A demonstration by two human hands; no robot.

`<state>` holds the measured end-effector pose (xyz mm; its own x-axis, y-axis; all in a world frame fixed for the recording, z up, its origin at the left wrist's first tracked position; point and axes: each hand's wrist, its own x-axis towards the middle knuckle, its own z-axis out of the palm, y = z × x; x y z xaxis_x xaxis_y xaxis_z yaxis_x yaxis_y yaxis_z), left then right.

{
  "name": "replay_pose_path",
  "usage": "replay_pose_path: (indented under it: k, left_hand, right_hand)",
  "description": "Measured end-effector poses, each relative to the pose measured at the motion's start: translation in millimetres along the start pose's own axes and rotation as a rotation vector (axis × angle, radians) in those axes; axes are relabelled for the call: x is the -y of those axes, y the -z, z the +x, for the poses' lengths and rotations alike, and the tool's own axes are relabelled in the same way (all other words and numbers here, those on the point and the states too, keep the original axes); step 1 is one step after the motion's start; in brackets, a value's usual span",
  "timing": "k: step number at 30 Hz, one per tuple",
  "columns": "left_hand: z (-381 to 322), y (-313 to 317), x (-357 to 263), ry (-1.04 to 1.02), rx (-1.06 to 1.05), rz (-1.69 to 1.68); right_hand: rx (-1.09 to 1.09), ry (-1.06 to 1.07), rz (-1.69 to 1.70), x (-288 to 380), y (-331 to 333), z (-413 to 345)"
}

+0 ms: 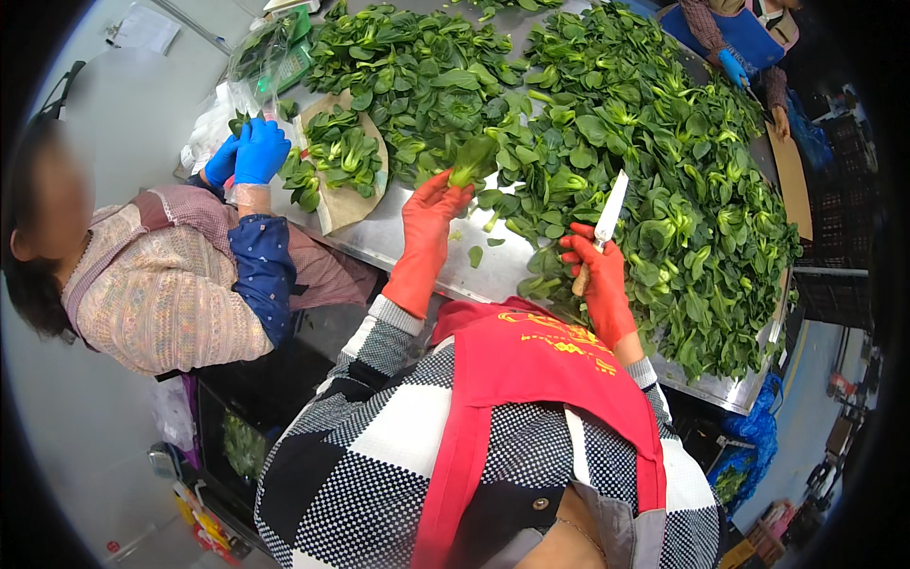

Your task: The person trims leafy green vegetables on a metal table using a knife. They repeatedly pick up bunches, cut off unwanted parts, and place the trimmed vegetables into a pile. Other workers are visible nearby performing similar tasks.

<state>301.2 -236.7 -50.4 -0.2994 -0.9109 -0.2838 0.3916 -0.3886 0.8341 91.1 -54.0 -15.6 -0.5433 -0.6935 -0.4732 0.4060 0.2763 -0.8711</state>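
Observation:
My left hand (pixel 431 213), in a red rubber glove, pinches a small head of bok choy (pixel 472 161) by its pale base, with the leaves pointing away from me. In my right hand (pixel 604 277), gloved the same way, is a knife (pixel 613 206) with a light blade and a wooden handle. Its blade points up and away, over the greens. Beyond both hands spreads a large heap of loose bok choy (pixel 640 142) on the metal table (pixel 498 274). A few loose leaves (pixel 475 256) lie on the bare metal between my hands.
At my left a co-worker in blue gloves (pixel 259 153) handles greens by a plastic bag. Beside them, bok choy lies on a tan sheet (pixel 362 210), near a green scale (pixel 291 67). Across the table, another person's blue-gloved hand (pixel 732 67) holds a tool. Dark crates (pixel 839 235) stand right.

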Motion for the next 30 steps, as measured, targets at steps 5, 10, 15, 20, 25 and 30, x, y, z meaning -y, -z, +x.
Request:
replay_pose_path:
  k: [5,10,15,20,25,30]
  left_hand:
    - [3.1,1.4,-5.1,0.041,-0.036,-0.048]
    - [9.4,13.3,0.4,0.009,0.013,-0.019]
    - [42.7,53.7,-14.8,-0.222,-0.09,0.048]
    - [121.3,143.8,-64.8,-0.332,-0.265,0.301]
    - [194.4,225.7,-72.0,-0.322,-0.449,1.369]
    - [182.7,213.7,-53.5,-1.029,-0.728,1.548]
  right_hand:
    - [0.004,-0.007,-0.017,-0.7,0.5,-6.6]
    - [0.034,-0.019,-0.007,-4.4,-0.7,-11.0]
    - [0.041,-0.032,-0.038,-7.9,0.1,-13.6]
    - [0.053,-0.028,-0.054,-12.8,1.2,-14.9]
    - [0.078,-0.073,-0.08,-14.3,-4.3,-12.3]
    - [0.087,-0.01,-0.109,-15.8,-2.6,-14.8]
